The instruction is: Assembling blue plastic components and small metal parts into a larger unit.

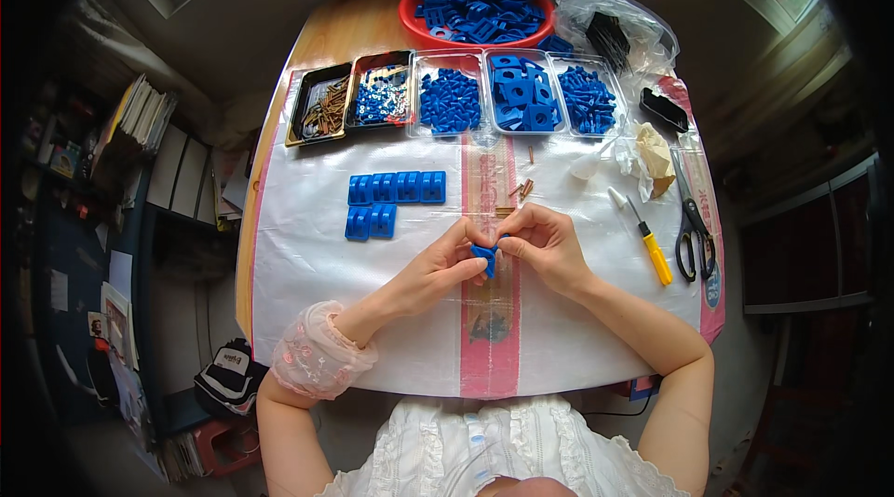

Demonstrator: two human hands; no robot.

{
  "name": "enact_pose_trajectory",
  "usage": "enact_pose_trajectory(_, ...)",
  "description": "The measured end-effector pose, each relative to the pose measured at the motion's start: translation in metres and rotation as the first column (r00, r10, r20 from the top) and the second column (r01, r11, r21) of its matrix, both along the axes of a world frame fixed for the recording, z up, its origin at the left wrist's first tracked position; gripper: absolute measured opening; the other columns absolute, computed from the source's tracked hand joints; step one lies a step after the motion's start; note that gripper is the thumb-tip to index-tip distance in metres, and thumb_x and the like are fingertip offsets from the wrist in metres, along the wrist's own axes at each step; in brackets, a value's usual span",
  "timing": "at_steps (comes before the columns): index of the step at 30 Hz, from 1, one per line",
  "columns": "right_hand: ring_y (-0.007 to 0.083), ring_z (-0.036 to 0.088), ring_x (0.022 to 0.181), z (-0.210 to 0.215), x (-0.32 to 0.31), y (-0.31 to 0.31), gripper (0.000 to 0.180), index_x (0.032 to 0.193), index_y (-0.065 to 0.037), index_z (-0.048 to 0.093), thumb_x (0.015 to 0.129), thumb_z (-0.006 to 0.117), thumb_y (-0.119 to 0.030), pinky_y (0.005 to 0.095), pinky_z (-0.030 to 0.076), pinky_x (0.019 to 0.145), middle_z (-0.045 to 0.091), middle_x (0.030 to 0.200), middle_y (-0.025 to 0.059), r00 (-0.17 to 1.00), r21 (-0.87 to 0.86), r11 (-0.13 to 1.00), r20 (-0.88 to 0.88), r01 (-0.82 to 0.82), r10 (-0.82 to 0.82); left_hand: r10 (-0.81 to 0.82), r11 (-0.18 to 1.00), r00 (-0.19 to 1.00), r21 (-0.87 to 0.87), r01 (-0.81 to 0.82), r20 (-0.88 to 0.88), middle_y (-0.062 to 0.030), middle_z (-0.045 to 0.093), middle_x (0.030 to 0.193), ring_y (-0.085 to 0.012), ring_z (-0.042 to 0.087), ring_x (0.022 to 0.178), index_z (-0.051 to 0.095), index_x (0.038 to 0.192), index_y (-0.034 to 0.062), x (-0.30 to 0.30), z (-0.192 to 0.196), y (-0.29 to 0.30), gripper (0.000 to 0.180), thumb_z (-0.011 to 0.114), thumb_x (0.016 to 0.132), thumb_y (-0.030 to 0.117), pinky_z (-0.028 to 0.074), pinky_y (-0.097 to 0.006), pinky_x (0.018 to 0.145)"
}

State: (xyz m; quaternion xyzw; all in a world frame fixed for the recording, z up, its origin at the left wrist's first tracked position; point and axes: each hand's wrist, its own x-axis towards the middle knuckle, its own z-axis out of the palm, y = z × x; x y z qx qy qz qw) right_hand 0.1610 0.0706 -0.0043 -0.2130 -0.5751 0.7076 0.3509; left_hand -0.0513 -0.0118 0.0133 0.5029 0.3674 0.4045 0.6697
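Observation:
Near the middle of the table, my left hand pinches a small blue plastic part between thumb and fingers. Against the upper edge of that part, my right hand has its thumb and forefinger pressed together; whatever they grip is hidden. Just beyond my fingers lie several copper-coloured pins. To the left, several blue plastic pieces of a similar kind sit in two short rows on the white sheet.
Trays of brass pins, small metal bits and blue parts line the back. Behind them stands a red basin of blue pieces. On the right lie a yellow-handled screwdriver, black-handled scissors and crumpled paper.

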Motion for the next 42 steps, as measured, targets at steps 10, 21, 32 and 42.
enact_pose_trajectory(10, 0.0106, 0.066, 0.094, 0.004, -0.001, 0.0, 0.01, 0.101, 0.002, 0.065, 0.091, 0.068, 0.004, 0.0266, 0.054, 0.085, 0.068, 0.099, 0.0055, 1.0, 0.008, 1.0, -0.008, 0.002, -0.002, 0.013, 1.0, 1.0, 0.001, -0.013, -0.004, -0.0029, 0.056, 0.11, -0.0093, 0.057, 0.102, 0.043, 0.123, 0.0084, 0.002, 0.003, -0.001, 0.022, 0.054, 0.105, 0.016, 0.052, -0.03, 0.089)
enact_pose_trajectory(21, 0.01, 0.065, 0.098, 0.017, 0.0, -0.001, 0.021, 0.114, 0.001, 0.061, 0.093, 0.066, 0.003, 0.0256, 0.054, 0.086, 0.065, 0.102, 0.0042, 0.979, 0.03, 0.981, 0.075, 0.189, -0.191, 0.185, 0.983, 0.978, -0.038, -0.182, 0.093, -0.0086, 0.055, 0.118, -0.014, 0.062, 0.107, 0.042, 0.126, 0.0029, 0.002, -0.006, 0.002, 0.031, 0.059, 0.102, 0.012, 0.055, -0.032, 0.091)
enact_pose_trajectory(32, 0.0273, 0.063, 0.084, 0.024, 0.005, 0.016, 0.013, 0.092, 0.0, 0.066, 0.081, 0.072, 0.004, 0.0368, 0.051, 0.072, 0.06, 0.09, 0.0108, 0.802, 0.851, 0.524, 0.288, 0.037, -0.523, 0.449, 0.891, 0.893, 0.059, -0.45, 0.034, -0.012, 0.06, 0.112, -0.0168, 0.065, 0.103, 0.042, 0.119, 0.001, 0.005, -0.008, 0.005, 0.028, 0.061, 0.099, 0.005, 0.056, -0.03, 0.087)
enact_pose_trajectory(42, 0.029, 0.061, 0.087, 0.011, -0.005, 0.011, 0.011, 0.093, 0.0, 0.066, 0.083, 0.07, -0.003, 0.038, 0.051, 0.079, 0.058, 0.093, 0.011, 0.809, 0.913, 0.4, 0.294, -0.08, -0.509, 0.439, 0.897, 0.898, 0.028, -0.44, 0.04, -0.0104, 0.059, 0.11, -0.0148, 0.062, 0.105, 0.041, 0.117, 0.0028, 0.006, -0.009, 0.003, 0.033, 0.066, 0.097, 0.007, 0.054, -0.028, 0.09)
